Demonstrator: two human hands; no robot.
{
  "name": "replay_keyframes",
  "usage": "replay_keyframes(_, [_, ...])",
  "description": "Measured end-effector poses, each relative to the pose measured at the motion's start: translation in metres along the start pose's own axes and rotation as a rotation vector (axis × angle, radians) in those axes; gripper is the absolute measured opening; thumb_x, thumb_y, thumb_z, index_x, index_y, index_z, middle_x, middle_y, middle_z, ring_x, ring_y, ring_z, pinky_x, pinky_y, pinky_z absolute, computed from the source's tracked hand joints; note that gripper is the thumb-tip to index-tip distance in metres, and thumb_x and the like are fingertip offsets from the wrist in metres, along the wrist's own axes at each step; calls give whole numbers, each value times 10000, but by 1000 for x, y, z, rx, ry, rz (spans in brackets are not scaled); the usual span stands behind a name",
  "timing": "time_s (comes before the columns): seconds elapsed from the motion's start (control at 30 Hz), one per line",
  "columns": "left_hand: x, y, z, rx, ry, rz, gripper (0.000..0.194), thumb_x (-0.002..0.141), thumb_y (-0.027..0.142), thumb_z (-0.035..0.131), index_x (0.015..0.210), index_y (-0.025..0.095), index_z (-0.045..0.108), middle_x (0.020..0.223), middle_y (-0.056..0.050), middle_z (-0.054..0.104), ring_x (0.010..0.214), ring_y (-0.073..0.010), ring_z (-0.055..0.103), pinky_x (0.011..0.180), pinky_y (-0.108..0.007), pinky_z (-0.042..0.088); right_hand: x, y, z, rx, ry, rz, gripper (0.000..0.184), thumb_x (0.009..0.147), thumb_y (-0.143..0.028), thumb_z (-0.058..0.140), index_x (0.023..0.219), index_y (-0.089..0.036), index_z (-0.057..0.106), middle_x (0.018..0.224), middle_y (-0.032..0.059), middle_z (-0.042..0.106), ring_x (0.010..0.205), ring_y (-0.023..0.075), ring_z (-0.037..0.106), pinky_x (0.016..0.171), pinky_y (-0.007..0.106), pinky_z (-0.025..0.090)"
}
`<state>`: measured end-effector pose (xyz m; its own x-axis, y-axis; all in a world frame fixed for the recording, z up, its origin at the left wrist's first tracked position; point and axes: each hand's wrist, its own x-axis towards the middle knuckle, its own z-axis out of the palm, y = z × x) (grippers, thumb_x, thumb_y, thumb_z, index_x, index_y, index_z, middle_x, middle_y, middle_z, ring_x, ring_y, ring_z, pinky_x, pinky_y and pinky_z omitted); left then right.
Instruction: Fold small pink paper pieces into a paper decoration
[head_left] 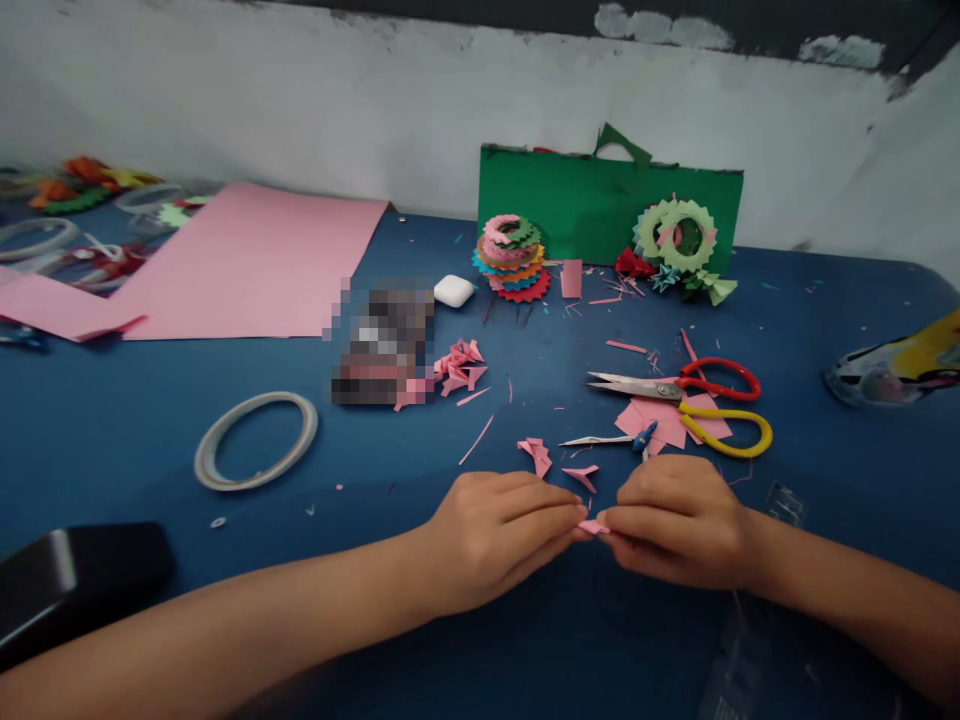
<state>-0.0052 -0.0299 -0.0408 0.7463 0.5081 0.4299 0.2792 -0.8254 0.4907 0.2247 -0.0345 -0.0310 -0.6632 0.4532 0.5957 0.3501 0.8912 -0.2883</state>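
Observation:
Between my fingertips, near the front of the blue table, is a small folded piece of pink paper [592, 526]. My left hand [499, 535] pinches its left end and my right hand [679, 525] pinches the other end; most of it is covered by the fingers. Just beyond the hands lie two more folded pink pieces, a zigzag one [536, 456] and a pointed one [583, 478]. Small scissors with blue handles [611, 440] rest beside them. Behind my right hand, large scissors with red and yellow handles [671, 392] lie across a few cut pink paper pieces [649, 420].
A tape roll [256, 440] and a black object [90, 580] are at left. Behind are a large pink sheet [262, 265], a pixelated object [386, 345], a white case [454, 291], paper rings [514, 258], green rings [679, 235] and a green board [570, 195]. A bottle [892, 365] lies right.

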Motion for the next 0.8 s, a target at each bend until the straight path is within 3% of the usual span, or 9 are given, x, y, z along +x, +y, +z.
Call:
replay_keyframes(0.2, [3, -1, 4, -89, -89, -108, 182, 904, 216, 491, 941, 153, 658, 893, -73, 716, 766, -157, 660, 673, -244, 507, -1, -7, 10, 325, -98, 266, 96, 860, -241, 567, 865, -149, 593, 735, 30, 635, 656, 110, 584, 594, 211, 464])
replay_keyframes(0.37, [12, -6, -2, -120, -158, -107, 259, 904, 359, 506, 886, 171, 684, 849, -51, 722, 833, -167, 657, 788, -254, 495, -4, -5, 21, 479, 36, 416, 98, 842, -236, 615, 896, -175, 670, 773, 22, 702, 708, 111, 648, 675, 201, 505])
replay_keyframes(0.47, [22, -14, -23, 73, -199, -163, 349, 853, 480, 535, 953, 175, 672, 929, -61, 714, 912, -208, 634, 826, -296, 486, -3, 1, 25, 483, 91, 531, 97, 833, -244, 632, 886, -188, 689, 784, 22, 720, 690, 117, 668, 669, 209, 531])
replay_keyframes(0.63, [29, -48, -66, 606, -113, -407, 344, 887, 426, 507, 979, 133, 663, 985, -114, 669, 966, -264, 570, 860, -399, 449, -2, 8, 27, 581, 97, 705, 149, 825, -259, 635, 947, -199, 694, 815, 27, 733, 681, 136, 693, 635, 229, 569])
replay_keyframes(0.7, [28, -60, -72, 620, -107, -434, 342, 866, 424, 542, 993, 130, 661, 986, -118, 659, 950, -268, 565, 850, -412, 446, -2, 10, 27, 628, 106, 759, 151, 809, -270, 650, 938, -211, 700, 822, 28, 733, 690, 146, 696, 644, 244, 576])
replay_keyframes(0.8, [28, -58, -66, 596, -108, -422, 344, 878, 435, 516, 979, 141, 662, 1017, -106, 648, 986, -260, 551, 895, -413, 420, 0, 12, 27, 696, 143, 829, 131, 785, -288, 672, 895, -223, 703, 821, 24, 732, 729, 151, 700, 671, 247, 579])
